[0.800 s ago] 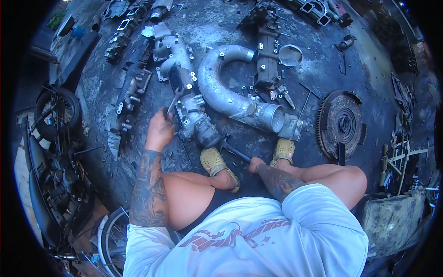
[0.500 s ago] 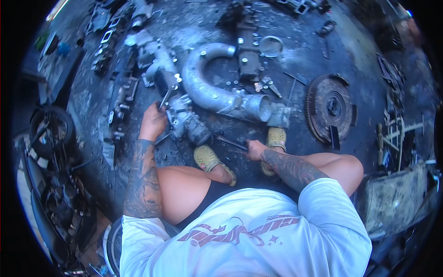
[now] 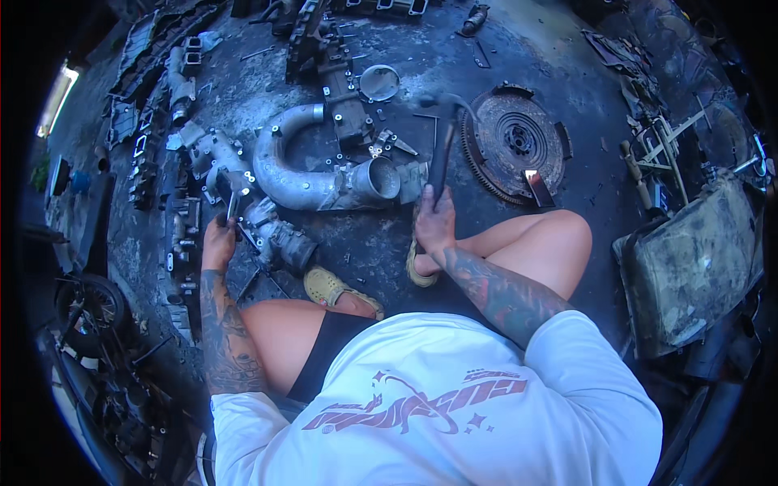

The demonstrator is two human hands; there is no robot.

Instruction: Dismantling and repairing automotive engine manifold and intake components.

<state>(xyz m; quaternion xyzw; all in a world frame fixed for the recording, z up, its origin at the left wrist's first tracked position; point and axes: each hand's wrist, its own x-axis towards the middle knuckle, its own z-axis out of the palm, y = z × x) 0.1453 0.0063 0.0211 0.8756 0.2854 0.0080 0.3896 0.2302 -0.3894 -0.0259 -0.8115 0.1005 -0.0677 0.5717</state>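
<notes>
My left hand (image 3: 219, 243) is closed around a slim silver metal bar tool (image 3: 233, 203); whether it is a chisel or a wrench I cannot tell. Its far end meets a cast metal engine housing (image 3: 279, 235) on the ground. In my right hand (image 3: 435, 220) is a hammer (image 3: 441, 154), gripped by its dark handle and raised, its curved head blurred. Beyond the hands lies a U-shaped silver pipe (image 3: 279, 174) with a wide open end. To the right of the hammer rests a round toothed flywheel (image 3: 519, 138).
Long engine castings (image 3: 174, 235) lie at the left, beside a motorcycle (image 3: 93, 316). Small nuts and bolts (image 3: 381, 146) are scattered beyond the pipe. A dirty flat panel (image 3: 689, 267) and metal frames (image 3: 668, 154) sit at the right. A round metal ring (image 3: 379, 83) lies farther off.
My right hand has lifted the hammer from low near the ground to upright. My left hand still holds the silver tool at the housing. The whole view has swung to the right.
</notes>
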